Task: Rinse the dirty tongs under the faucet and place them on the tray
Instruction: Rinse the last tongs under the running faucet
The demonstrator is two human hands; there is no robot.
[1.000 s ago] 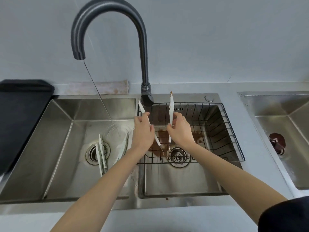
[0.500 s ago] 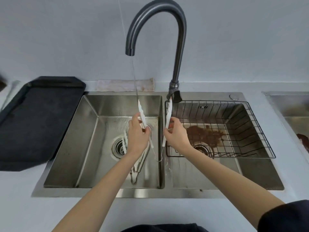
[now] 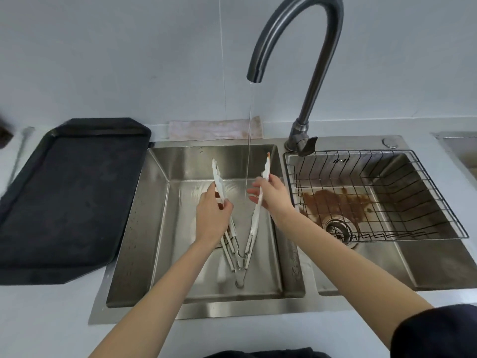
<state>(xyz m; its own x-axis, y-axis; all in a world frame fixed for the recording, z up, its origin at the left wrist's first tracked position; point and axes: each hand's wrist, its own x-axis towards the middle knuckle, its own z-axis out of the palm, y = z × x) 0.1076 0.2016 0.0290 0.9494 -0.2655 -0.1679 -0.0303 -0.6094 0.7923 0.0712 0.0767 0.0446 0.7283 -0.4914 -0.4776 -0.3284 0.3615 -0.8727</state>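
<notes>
White tongs (image 3: 254,223) with serrated tips are spread in a V over the left sink basin (image 3: 154,228). My left hand (image 3: 213,215) grips the left arm, my right hand (image 3: 271,196) grips the right arm. The right tip carries a reddish stain. A thin stream of water falls from the dark curved faucet (image 3: 304,60) between the two arms. More white tongs (image 3: 229,244) lie on the basin floor, partly hidden under my left hand. The black tray (image 3: 64,197) sits on the counter to the left of the sink.
The right basin holds a black wire rack (image 3: 387,197) and a brown stain around its drain (image 3: 338,228). A pale cloth (image 3: 214,130) lies behind the sink by the wall. A second sink's edge (image 3: 459,143) shows at far right.
Both hands carried the tongs leftward from the right basin's rack to above the left basin, under the water stream. The arms are now spread wider apart. My view has shifted left.
</notes>
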